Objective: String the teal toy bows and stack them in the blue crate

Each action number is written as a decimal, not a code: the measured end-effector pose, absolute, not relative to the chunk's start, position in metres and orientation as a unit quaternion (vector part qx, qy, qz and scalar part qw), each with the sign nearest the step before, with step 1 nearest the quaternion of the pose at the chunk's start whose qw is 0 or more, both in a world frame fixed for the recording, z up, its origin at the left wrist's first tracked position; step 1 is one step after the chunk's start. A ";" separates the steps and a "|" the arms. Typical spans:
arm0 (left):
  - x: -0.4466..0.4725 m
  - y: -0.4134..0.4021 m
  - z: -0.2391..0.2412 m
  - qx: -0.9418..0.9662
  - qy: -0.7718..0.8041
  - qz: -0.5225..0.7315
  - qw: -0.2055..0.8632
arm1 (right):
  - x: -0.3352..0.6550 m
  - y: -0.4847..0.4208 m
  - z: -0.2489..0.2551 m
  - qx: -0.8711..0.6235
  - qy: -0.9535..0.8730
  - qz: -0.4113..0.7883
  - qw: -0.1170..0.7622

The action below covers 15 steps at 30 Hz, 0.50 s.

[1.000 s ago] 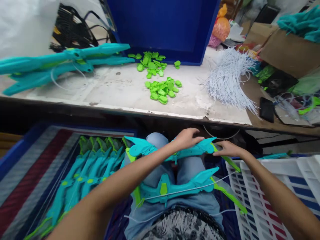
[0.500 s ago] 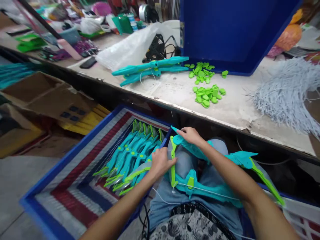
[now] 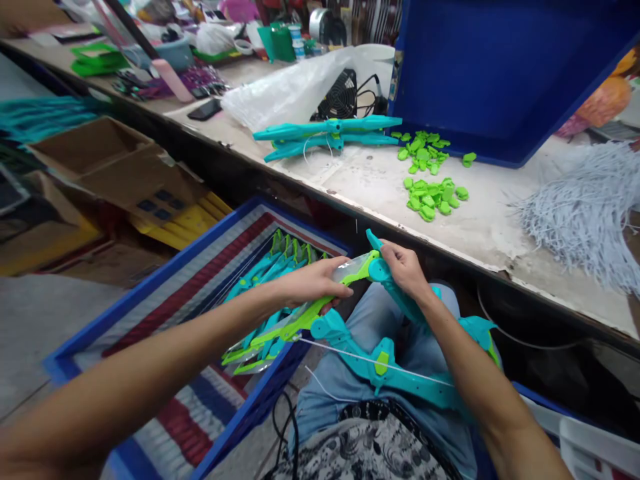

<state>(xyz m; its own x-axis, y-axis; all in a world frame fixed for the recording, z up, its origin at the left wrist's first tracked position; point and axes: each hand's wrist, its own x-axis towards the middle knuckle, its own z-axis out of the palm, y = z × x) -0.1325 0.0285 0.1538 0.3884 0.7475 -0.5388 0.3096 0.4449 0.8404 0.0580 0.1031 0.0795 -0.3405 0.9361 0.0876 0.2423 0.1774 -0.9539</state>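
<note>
The right forearm [image 3: 465, 360] covers much of the teal toy bow [image 3: 400, 373] on the lap. The blue crate [image 3: 480, 73] and grey cord bundle [image 3: 590, 213] run off the frame; far bench clutter [image 3: 165, 47] blurs.

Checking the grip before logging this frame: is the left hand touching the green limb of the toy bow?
Touching. The head view shows the left hand closed around the green limb, fingers overlapping it with no gap.
</note>
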 end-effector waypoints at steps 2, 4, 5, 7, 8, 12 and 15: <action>-0.129 0.029 0.154 0.505 0.535 0.163 0.657 | 0.060 0.104 0.079 -0.431 -0.645 0.495 0.391; -0.126 0.027 0.153 0.519 0.541 0.162 0.641 | 0.061 0.105 0.078 -0.441 -0.624 0.512 0.392; -0.127 0.027 0.153 0.531 0.545 0.160 0.629 | 0.061 0.105 0.077 -0.448 -0.622 0.511 0.390; -0.131 0.028 0.154 0.556 0.554 0.132 0.605 | 0.060 0.102 0.074 -0.451 -0.649 0.484 0.377; -0.134 0.030 0.156 0.568 0.555 0.102 0.598 | 0.058 0.099 0.073 -0.446 -0.673 0.464 0.366; -0.147 0.044 0.170 0.604 0.529 -0.024 0.595 | 0.056 0.082 0.075 -0.426 -0.739 0.400 0.336; -0.148 0.056 0.180 0.631 0.517 -0.035 0.577 | 0.059 0.077 0.084 -0.442 -0.735 0.371 0.357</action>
